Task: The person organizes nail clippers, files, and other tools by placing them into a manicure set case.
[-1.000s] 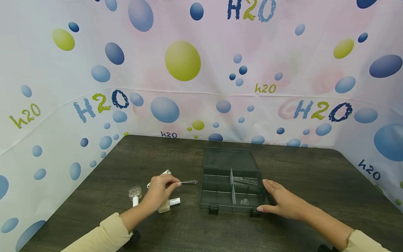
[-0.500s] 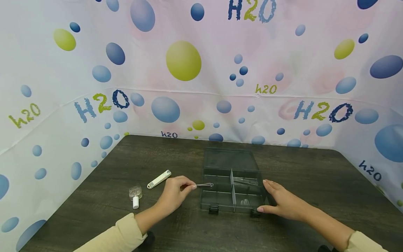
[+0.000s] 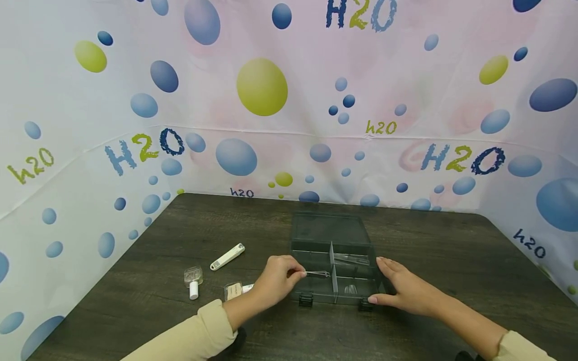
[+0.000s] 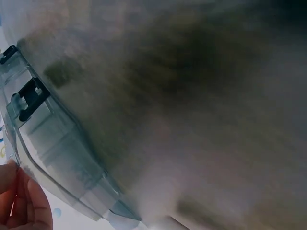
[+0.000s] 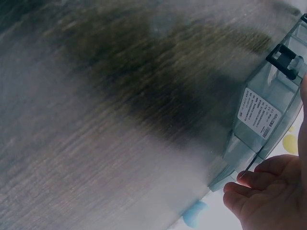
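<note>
A dark translucent organizer box [image 3: 316,299] lies with its lid [image 3: 329,226] folded back. My left hand [image 3: 277,278] pinches a slim silvery metal tool with thin arms [image 3: 318,274] between thumb and fingertips, its free end pointing right over the left-hand compartments. In the left wrist view the fingers [image 4: 31,201] appear beside the box's rim. My right hand [image 3: 406,290] rests against the box's right side, fingers extended along the wall and thumb near the front right latch [image 3: 366,304]. Slim clear pieces [image 3: 351,259] lie in the back right compartment, smaller clear pieces [image 3: 350,289] in the front right one.
Left of the box lie a white oblong tool [image 3: 228,256] and a clear bottle with a white cap [image 3: 193,283]. A beige bottle [image 3: 234,291] is partly covered by my left forearm. Behind the dark table [image 3: 424,240] hangs a bubble-patterned sheet [image 3: 316,75].
My left hand has carried the slim metal tool rightward from beside the bottles to over the box. My right hand has stayed at the box's side.
</note>
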Available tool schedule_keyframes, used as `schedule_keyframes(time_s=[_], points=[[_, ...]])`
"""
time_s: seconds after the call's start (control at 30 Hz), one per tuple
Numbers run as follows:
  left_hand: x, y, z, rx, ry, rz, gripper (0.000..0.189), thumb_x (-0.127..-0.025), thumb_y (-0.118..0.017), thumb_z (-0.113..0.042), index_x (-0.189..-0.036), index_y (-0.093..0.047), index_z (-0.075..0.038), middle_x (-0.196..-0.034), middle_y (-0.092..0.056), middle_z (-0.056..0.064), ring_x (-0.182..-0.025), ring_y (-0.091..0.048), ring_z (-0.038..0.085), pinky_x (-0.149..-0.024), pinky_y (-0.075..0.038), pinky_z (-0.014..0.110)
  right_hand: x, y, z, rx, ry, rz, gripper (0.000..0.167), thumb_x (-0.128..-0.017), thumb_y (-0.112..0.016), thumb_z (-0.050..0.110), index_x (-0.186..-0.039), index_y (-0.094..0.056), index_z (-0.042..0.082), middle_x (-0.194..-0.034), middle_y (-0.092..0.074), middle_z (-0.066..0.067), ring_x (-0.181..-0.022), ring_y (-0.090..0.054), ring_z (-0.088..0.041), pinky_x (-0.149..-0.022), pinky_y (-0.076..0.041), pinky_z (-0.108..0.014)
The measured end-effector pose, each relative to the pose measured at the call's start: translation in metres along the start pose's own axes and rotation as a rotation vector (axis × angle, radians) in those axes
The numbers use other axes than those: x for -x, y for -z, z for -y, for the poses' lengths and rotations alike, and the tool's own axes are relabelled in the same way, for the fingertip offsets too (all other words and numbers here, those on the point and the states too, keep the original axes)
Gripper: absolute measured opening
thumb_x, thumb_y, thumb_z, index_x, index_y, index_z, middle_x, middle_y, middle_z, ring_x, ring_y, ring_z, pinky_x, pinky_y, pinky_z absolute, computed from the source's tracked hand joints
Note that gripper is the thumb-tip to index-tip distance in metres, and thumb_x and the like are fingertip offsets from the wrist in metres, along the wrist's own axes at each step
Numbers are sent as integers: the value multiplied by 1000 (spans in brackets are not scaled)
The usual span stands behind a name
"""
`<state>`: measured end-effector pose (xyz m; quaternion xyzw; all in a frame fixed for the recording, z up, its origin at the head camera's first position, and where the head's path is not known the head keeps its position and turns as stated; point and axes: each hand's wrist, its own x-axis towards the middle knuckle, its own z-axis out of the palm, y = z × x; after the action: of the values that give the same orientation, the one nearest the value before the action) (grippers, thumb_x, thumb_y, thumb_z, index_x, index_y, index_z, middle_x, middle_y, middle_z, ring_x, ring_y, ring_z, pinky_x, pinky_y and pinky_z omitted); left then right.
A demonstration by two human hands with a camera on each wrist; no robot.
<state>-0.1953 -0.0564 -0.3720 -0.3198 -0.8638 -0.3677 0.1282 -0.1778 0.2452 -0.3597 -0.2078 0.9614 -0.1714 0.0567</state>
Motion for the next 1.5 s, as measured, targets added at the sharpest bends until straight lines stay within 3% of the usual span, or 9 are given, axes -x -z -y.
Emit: schedule_keyframes(time_s=[0.2, 0.47, 0.63, 0.77, 0.9, 1.07, 1.27, 1.37, 1.5], points=[[-6, -7, -3, -47, 0, 70, 9, -84, -66, -3, -81, -72, 1, -77, -67, 9, -65, -61, 13, -56, -46, 13, 0, 0, 1, -2, 2, -1, 102, -78, -60, 61, -141, -27, -12, -143, -29, -34, -129, -31, -52, -96, -36, -63], [-11, -13, -5, -214, -2, 123, 8, -83, -67, -5, -81, -73, -1, -77, -67, 6, -72, -64, 14, -62, -51, 16, 0, 0, 1, -3, -5, -1, 102, -78, -60, 62, -141, -28, -11, -143, -29, -34, -130, -30, -51, -96, -35, -63], [-15, -16, -8, -331, 48, 196, 8, -84, -67, -7, -81, -74, -4, -80, -68, 3, -76, -65, 14, -66, -53, 20, 0, 0, 1, 1, -7, 1, 102, -78, -59, 62, -141, -27, -11, -143, -29, -34, -129, -30, -52, -96, -35, -64], [-19, -17, -13, -390, 94, 237, 8, -83, -67, -5, -77, -73, -5, -77, -68, 3, -73, -65, 13, -61, -52, 18, 0, 1, 1, 3, -8, 0, 103, -77, -59, 63, -141, -27, -11, -144, -29, -34, -130, -30, -52, -96, -35, -64], [-27, -19, -21, -517, 168, 318, 15, -84, -65, -3, -70, -68, -6, -70, -66, 4, -64, -64, 14, -50, -49, 19, 1, 1, 1, 4, -5, 0, 102, -77, -60, 62, -141, -27, -11, -143, -29, -34, -129, -30, -52, -96, -35, -64], [-32, -24, -26, -617, 240, 416, 13, -86, -62, 0, -76, -68, -6, -76, -67, 7, -67, -66, 17, -47, -49, 23, 1, 0, 1, -6, -8, 8, 103, -77, -60, 62, -141, -27, -11, -143, -28, -35, -130, -29, -53, -96, -35, -64], [-31, -20, -24, -512, 244, 389, 16, -85, -64, -4, -70, -67, -6, -72, -65, 5, -63, -63, 14, -48, -48, 22, 0, -1, 0, -8, -8, 6, 103, -77, -59, 63, -141, -26, -11, -144, -28, -34, -130, -29, -52, -97, -34, -64], [-28, -14, -21, -392, 184, 328, 11, -84, -67, -7, -74, -71, -5, -76, -66, 4, -69, -63, 14, -54, -50, 19, 1, -1, 0, -2, -5, 1, 103, -77, -59, 63, -141, -27, -11, -144, -28, -34, -130, -29, -52, -96, -34, -64], [-26, -5, -17, -260, 53, 241, 9, -84, -66, -7, -85, -73, -2, -82, -66, 6, -76, -62, 14, -62, -50, 16, 1, -1, -1, 0, -4, -1, 103, -77, -59, 63, -141, -27, -11, -144, -28, -34, -130, -29, -52, -96, -35, -64]])
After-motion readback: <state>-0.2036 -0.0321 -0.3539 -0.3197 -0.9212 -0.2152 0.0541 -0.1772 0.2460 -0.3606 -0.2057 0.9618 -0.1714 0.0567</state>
